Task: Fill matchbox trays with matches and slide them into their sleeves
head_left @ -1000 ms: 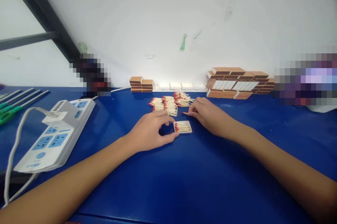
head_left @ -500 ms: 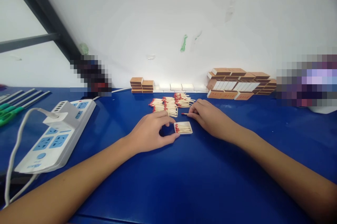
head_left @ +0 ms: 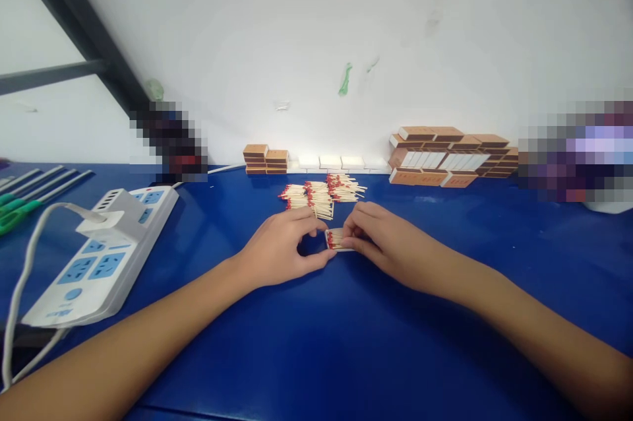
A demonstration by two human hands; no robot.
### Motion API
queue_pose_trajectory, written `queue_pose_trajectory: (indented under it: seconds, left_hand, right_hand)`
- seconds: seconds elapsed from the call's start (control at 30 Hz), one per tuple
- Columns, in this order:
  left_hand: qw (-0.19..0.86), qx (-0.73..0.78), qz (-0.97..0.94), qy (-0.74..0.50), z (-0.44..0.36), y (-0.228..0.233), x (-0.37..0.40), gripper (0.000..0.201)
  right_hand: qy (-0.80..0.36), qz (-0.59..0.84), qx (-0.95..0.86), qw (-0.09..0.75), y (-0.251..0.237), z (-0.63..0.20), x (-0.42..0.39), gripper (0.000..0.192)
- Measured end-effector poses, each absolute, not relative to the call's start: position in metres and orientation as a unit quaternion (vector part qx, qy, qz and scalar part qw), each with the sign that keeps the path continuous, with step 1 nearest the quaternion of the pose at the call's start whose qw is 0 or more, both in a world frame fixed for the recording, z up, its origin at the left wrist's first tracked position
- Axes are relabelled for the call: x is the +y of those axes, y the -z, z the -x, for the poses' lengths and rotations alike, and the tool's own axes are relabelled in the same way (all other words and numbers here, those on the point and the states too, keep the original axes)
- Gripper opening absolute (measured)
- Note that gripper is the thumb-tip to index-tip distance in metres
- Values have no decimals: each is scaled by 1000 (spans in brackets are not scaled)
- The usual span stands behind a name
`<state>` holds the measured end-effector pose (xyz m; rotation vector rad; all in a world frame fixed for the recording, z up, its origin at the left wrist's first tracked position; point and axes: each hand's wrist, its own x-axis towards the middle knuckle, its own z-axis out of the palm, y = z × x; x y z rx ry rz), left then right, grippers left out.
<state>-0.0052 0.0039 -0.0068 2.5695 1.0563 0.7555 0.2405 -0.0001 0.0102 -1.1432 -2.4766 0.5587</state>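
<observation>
I watch my right hand [head_left: 383,236] come in from about 1 o'clock, where half a second ago it sat apart from the tray [head_left: 337,239] with its fingertips on a loose match on the counter [head_left: 346,342]. Now it lies against the tray's right side, fingers curled over the far half of it, so that only the left part of the tray, with red match heads showing, is in view. I cannot make out the loose match any more; whether it is under those fingers or already in the tray I cannot tell.

My left hand [head_left: 281,246] has not shifted: thumb and forefinger are pinched on the tray's left end at 9 o'clock, steadying it flat on the counter. So both grips are closed on the same tray, one from either side, and the tray sits at the centre of the counter, just this side of the match pile [head_left: 321,195], which lies at 12 o'clock from it.

I judge that the hand has brought the match to the tray to lay it in with the others, or to square up the matches.

Farther back, by the wall, stand a small stack of boxes [head_left: 266,158] at 11 o'clock and a bigger heap [head_left: 452,158] at 1 o'clock. A power strip [head_left: 101,253] lies well off at 9 o'clock.
</observation>
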Motion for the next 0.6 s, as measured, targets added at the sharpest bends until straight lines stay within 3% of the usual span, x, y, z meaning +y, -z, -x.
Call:
queue_pose_trajectory:
  seconds: [0.33,0.6]
  left_hand:
    - [134,362,-886,-256,5,6,4,27]
    - [136,363,-887,-251,6,4,3,28]
  right_hand:
    - [-96,402,-886,209,-3,-243,4,10]
    - [-133,404,-884,194,-7,-251,6,15]
